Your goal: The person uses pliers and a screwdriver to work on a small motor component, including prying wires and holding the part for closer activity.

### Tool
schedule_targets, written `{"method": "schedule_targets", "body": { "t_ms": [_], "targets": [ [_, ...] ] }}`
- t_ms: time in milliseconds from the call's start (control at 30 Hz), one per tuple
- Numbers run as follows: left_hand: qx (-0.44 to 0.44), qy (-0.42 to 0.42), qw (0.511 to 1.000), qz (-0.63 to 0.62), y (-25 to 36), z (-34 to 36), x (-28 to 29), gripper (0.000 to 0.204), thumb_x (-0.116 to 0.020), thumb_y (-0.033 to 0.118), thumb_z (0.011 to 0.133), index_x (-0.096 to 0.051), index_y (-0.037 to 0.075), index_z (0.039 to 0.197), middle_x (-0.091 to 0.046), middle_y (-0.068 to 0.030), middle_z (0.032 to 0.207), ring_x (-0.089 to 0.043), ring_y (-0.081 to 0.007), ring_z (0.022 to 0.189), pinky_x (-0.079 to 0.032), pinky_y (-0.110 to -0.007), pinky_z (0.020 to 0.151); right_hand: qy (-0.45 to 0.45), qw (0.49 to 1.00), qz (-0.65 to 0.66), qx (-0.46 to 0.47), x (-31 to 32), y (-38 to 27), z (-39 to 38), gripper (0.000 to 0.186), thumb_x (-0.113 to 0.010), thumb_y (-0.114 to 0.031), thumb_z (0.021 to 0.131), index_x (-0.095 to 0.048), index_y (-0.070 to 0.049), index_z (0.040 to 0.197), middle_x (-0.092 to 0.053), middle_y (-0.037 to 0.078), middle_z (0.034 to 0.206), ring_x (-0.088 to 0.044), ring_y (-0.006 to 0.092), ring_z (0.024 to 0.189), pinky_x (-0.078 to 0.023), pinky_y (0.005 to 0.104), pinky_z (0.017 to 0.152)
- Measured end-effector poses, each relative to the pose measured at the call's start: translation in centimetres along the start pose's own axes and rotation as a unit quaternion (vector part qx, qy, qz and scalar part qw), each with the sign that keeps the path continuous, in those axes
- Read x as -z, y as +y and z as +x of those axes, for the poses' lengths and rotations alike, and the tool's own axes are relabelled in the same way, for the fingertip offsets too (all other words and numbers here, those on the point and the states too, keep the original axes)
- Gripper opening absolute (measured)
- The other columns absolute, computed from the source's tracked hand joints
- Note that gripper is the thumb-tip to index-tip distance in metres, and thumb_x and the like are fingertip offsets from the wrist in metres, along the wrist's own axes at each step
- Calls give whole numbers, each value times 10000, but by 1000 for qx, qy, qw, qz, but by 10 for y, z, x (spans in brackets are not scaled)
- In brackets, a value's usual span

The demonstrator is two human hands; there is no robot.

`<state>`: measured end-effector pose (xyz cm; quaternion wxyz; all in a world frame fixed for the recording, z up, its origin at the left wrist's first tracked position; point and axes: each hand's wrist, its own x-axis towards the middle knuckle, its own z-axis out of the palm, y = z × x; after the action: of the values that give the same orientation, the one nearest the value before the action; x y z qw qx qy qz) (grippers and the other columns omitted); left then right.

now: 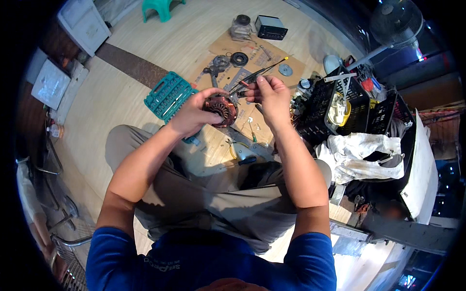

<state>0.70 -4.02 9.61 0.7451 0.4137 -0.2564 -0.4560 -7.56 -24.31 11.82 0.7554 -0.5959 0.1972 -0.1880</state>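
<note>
My left hand [196,114] is closed around the rim of a round copper-wound motor core [222,109], its thumb lying across the face. Level with it on the right, my right hand [270,98] is raised with its fingers pinched together. A small dark piece with a reddish bit shows at those fingertips, close to the core's edge; its kind is too small to make out. Beside my left hand lies an open teal socket set case [170,97]. Below the core are a screwdriver with a dark blue handle [246,160], yellow-handled pliers [231,149] and a green-handled screwdriver [254,137].
Flattened cardboard [296,64] beyond my hands bears a black ring [239,59], a grey metal bracket [221,61] and a metal disc [285,70]. A car stereo [271,28] sits farther back. On the right stand black crates [318,109], white cloth [361,153] and a fan [395,22].
</note>
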Motion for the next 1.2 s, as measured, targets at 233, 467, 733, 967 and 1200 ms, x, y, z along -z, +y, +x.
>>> {"method": "schedule_targets", "body": {
  "t_ms": [233, 467, 733, 967, 1200],
  "targets": [
    [-77, 38, 994, -74, 19, 2, 5, 557, -664, 30, 757, -439, -14, 1265, -612, -137, 1103, -635, -251, 996, -527, -412, 895, 86, 992, 57, -66, 21, -10, 2, 152, -574, -150, 920, -563, 0, 895, -611, 108, 752, -623, 203, 595, -546, 316, 539],
    [-155, 188, 966, -84, 24, 2, 28, 474, -626, 55, 830, -438, 32, 1264, -599, -154, 1159, -623, -331, 1035, -519, -479, 913, 130, 985, 97, -60, 34, -17, -1, 126, -562, -128, 892, -558, -11, 846, -596, 100, 689, -619, 214, 576, -526, 316, 489],
    [-168, 190, 966, -59, 39, -2, 26, 510, -642, 35, 800, -435, 4, 1265, -600, -163, 1127, -621, -320, 1030, -519, -452, 916, 138, 989, -6, 53, 55, -24, -2, 154, -560, -142, 936, -589, -2, 882, -611, 74, 731, -616, 167, 603, -521, 276, 545],
    [-101, 119, 987, -26, 24, 0, 10, 607, -682, -46, 717, -452, 3, 1277, -622, -124, 1115, -632, -231, 1009, -526, -381, 909, 20, 805, -411, 429, 1, -28, -39, 196, -687, -121, 825, -621, -23, 981, -628, 160, 994, -620, 288, 877, -519, 372, 758],
    [-102, 117, 988, 12, 20, 2, -2, 617, -683, -63, 702, -454, -14, 1273, -626, -134, 1115, -629, -223, 1020, -520, -369, 913, -156, 821, -453, 312, -12, 2, -45, 210, -631, -123, 878, -595, -10, 1051, -653, 179, 961, -639, 363, 900, -517, 406, 777]
  ]
}}
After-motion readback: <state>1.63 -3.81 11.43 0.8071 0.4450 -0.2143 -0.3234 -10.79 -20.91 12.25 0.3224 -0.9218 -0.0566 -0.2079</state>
